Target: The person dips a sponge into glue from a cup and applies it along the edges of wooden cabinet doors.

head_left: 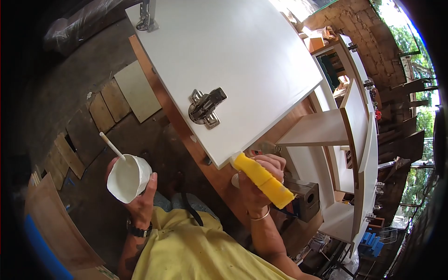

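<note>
My left hand (143, 201) is wrapped round a white cup (127, 182), its rim uneven, with pale contents inside. A thin light stick (111, 143) leans out over the cup's far edge. In my right hand (254, 193) is a yellow sponge (265, 181), gripped along its side. The sponge's whitish upper end is at the near corner of a white panel (247, 70); I cannot tell whether it presses on it. A metal hinge (205, 108) is fixed on the panel near its left edge, and another hinge (146, 18) sits farther up.
Beneath the panel lies a brown wooden surface (179, 123). A white cabinet frame with shelves (317, 128) stands at right. Flat boards (136, 91) lie on the floor at left, and a brown sheet (58, 219) is at lower left. Beside my right hand is a brownish box-like object (303, 200).
</note>
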Demonstrator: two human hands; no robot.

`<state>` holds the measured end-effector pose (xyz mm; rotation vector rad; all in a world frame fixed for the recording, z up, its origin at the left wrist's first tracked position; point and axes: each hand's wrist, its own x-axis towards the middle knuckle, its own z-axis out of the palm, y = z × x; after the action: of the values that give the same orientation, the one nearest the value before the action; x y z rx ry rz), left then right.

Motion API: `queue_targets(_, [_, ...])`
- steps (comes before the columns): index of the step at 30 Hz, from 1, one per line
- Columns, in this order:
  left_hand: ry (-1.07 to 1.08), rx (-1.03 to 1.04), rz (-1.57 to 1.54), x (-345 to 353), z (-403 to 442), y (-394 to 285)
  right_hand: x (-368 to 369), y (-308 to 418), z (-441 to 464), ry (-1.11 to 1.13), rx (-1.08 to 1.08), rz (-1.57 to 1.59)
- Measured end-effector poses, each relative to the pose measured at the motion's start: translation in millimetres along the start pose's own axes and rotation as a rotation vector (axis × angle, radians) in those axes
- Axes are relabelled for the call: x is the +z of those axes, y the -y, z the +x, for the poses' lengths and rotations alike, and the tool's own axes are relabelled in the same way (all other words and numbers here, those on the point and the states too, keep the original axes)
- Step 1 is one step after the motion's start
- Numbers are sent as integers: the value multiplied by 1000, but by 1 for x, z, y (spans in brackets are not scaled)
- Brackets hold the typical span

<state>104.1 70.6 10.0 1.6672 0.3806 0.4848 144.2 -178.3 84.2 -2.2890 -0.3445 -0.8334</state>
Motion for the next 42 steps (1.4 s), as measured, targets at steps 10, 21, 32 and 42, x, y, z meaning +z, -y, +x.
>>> queue_targets(10, [-9, 33, 8, -3, 3, 4, -8, -59, 22, -416, 442, 225])
queue_targets(21, [9, 25, 30, -9, 2, 13, -33, -42, 54, -127, 526, 292])
queue_targets(32, [3, -32, 22, -12, 3, 12, -30, -24, 50, 3, 433, 152])
queue_targets(42, [-5, -32, 0, -14, 8, 11, -24, -5, 41, 79, 280, 111])
